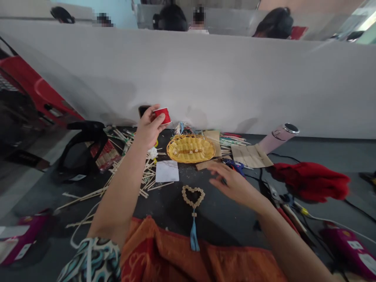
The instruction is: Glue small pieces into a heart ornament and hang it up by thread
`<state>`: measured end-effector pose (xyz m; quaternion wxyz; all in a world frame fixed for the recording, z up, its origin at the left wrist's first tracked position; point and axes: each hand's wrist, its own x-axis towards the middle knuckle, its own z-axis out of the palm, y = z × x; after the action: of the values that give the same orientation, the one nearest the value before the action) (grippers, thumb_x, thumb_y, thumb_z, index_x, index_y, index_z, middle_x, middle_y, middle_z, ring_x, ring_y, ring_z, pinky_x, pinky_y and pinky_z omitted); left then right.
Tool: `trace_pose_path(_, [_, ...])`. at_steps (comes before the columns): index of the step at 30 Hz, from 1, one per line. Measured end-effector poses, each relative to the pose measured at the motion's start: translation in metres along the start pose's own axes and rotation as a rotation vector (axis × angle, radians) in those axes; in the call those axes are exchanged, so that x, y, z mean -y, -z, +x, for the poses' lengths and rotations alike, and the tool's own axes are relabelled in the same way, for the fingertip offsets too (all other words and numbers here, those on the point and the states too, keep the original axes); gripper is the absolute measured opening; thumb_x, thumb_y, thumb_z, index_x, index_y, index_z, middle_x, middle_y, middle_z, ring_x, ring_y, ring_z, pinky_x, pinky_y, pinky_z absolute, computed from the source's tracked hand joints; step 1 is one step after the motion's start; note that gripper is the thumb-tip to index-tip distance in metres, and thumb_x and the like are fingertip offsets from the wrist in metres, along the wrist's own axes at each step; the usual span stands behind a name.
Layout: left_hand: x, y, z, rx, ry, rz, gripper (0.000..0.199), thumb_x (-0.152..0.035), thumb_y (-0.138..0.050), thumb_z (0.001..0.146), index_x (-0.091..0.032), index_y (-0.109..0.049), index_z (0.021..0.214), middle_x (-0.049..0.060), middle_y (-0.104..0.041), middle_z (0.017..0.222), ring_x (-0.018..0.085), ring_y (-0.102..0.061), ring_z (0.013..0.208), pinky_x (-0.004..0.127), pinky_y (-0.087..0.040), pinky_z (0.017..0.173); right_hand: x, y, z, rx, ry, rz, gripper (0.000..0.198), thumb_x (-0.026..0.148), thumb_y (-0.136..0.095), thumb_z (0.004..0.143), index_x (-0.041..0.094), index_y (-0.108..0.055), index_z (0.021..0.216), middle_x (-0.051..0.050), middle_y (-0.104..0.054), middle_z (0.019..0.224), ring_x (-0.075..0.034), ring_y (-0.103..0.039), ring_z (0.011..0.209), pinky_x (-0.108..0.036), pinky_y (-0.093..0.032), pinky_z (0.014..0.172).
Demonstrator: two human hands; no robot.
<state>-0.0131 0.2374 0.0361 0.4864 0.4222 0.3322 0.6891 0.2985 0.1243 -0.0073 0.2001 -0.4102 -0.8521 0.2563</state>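
Note:
My left hand (151,125) grips a spool of red thread (163,116), raised above the back of the dark table near the white partition. Over the table to the right, my right hand (225,178) hovers with its fingers apart and nothing visible in it. Below and between the hands lies a beaded heart ornament (184,194) with a light blue tassel (194,237) that hangs toward my lap. A shallow yellow wicker basket (174,156) stands behind the heart, with a row of small pieces inside. Close to my right hand is a blue glue gun (237,166).
Thin wooden sticks (149,176) lie scattered at left around a white paper (167,171). At right are folded brown cardboard (249,155), a pink flask (277,139), a red cloth (311,180), scissors (273,192) and cables. The white partition (188,74) closes off the back; people sit beyond it.

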Motion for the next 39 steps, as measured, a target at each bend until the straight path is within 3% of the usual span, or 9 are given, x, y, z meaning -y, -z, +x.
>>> trace_pose_path(8, [0.007,-0.004,-0.01,-0.037,-0.051,-0.079,0.03,-0.026,-0.077,0.074,-0.024,-0.06,0.099,0.003,-0.062,0.104,0.015,-0.063,0.089,0.036,-0.057,0.087,-0.017,-0.048,0.181,-0.227,-0.002,0.277,0.06,0.023,-0.065,0.08,0.017,-0.045,0.136,-0.015,-0.056,0.13,-0.015,-0.063,0.078,-0.035,-0.053,0.082])
trace_pose_path(13, [-0.009,0.003,-0.008,-0.106,-0.141,-0.116,0.029,-0.03,-0.076,0.076,-0.025,-0.059,0.099,0.002,-0.063,0.104,0.015,-0.064,0.092,0.036,-0.055,0.09,-0.019,-0.066,0.254,-0.197,-0.037,0.552,0.014,0.027,-0.063,0.081,0.014,-0.065,0.086,-0.001,-0.063,0.071,-0.012,-0.055,0.058,-0.026,-0.051,0.061])
trace_pose_path(17, [-0.005,0.017,-0.008,-0.169,-0.117,-0.075,0.032,-0.029,-0.078,0.072,-0.024,-0.059,0.097,0.002,-0.063,0.097,0.015,-0.064,0.084,0.031,-0.056,0.079,-0.02,-0.051,0.282,-0.315,-0.038,0.67,0.022,0.036,-0.058,0.088,0.018,-0.056,0.076,0.001,-0.059,0.068,-0.01,-0.058,0.064,-0.025,-0.053,0.069])
trace_pose_path(23, [0.008,0.023,-0.009,-0.278,-0.051,-0.091,0.031,-0.026,-0.077,0.068,-0.023,-0.059,0.094,0.001,-0.063,0.092,0.015,-0.064,0.08,0.032,-0.056,0.074,0.013,0.003,0.3,-0.485,0.168,0.857,0.025,0.044,-0.051,0.094,0.02,-0.054,0.086,0.0,-0.061,0.082,-0.008,-0.063,0.078,-0.025,-0.054,0.081])
trace_pose_path(26, [0.006,0.021,-0.01,-0.28,-0.032,-0.08,0.03,-0.026,-0.075,0.07,-0.023,-0.059,0.096,0.001,-0.064,0.092,0.016,-0.065,0.083,0.033,-0.057,0.076,0.037,0.027,0.294,-0.486,0.251,0.773,0.03,0.05,-0.046,0.096,0.021,-0.054,0.097,-0.001,-0.063,0.097,-0.01,-0.065,0.093,-0.029,-0.053,0.087])
trace_pose_path(29, [0.001,0.02,-0.014,-0.258,-0.008,-0.036,0.031,-0.03,-0.073,0.074,-0.025,-0.059,0.1,0.001,-0.064,0.094,0.017,-0.067,0.083,0.034,-0.057,0.075,0.063,0.048,0.275,-0.519,0.347,0.507,0.034,0.054,-0.038,0.098,0.024,-0.054,0.103,-0.002,-0.061,0.115,-0.015,-0.059,0.115,-0.033,-0.05,0.097])
trace_pose_path(32, [-0.005,0.017,-0.021,-0.217,-0.018,-0.006,0.031,-0.036,-0.071,0.077,-0.026,-0.058,0.103,0.001,-0.064,0.097,0.018,-0.069,0.082,0.033,-0.058,0.072,0.09,0.072,0.248,-0.597,0.474,0.121,0.026,0.049,-0.043,0.097,0.028,-0.058,0.098,-0.001,-0.057,0.128,-0.018,-0.035,0.141,-0.034,-0.039,0.112])
trace_pose_path(35, [-0.01,0.015,-0.032,-0.205,-0.044,-0.004,0.029,-0.038,-0.071,0.078,-0.025,-0.059,0.101,0.001,-0.066,0.096,0.018,-0.07,0.081,0.031,-0.058,0.066,0.107,0.099,0.221,-0.645,0.602,-0.244,0.022,0.04,-0.039,0.1,0.034,-0.06,0.1,0.007,-0.053,0.136,-0.014,-0.017,0.149,-0.034,-0.02,0.123])
trace_pose_path(39, [-0.017,0.028,-0.043,-0.32,-0.039,-0.062,0.023,-0.035,-0.069,0.079,-0.022,-0.059,0.096,0.0,-0.066,0.086,0.016,-0.068,0.073,0.025,-0.055,0.057,0.096,0.137,0.196,-0.825,0.598,-0.495,0.024,0.041,-0.041,0.099,0.033,-0.063,0.104,0.009,-0.047,0.14,-0.026,-0.013,0.15,-0.04,-0.014,0.122])
